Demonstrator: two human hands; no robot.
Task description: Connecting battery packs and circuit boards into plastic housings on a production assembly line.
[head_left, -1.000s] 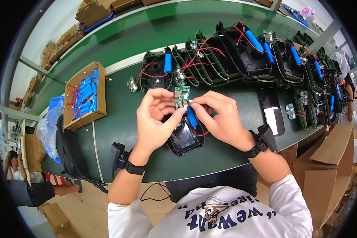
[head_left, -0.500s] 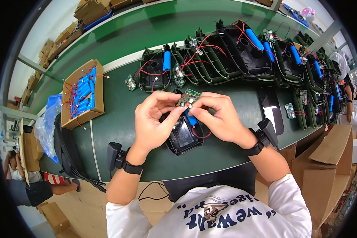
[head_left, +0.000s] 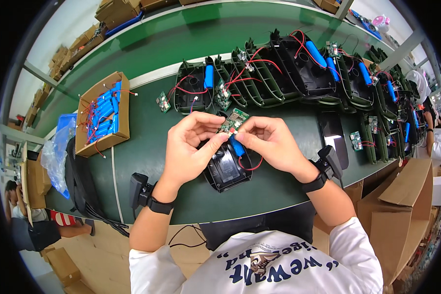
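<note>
A green circuit board is tilted up between my hands over a black plastic housing. My left hand is closed, its thumb and fingers pinching the board's left and lower edge. My right hand is also closed, thumb against forefinger at the board's lower right, beside a small red and white connector. A red battery wire loops up into that pinch; its end is hidden by the fingertips. Below lies a blue cylindrical battery in the housing, partly covered by my right fingers.
A cardboard box of blue batteries stands at the left, near a clear plastic bag and a black strap bag. Several housings with batteries and boards line the far side. A dark phone-like slab lies right; cartons stand beyond the edge.
The board has tipped so that more of its face shows. My right thumb and forefinger have drawn in closer to the connector; my left hand keeps its grip.
</note>
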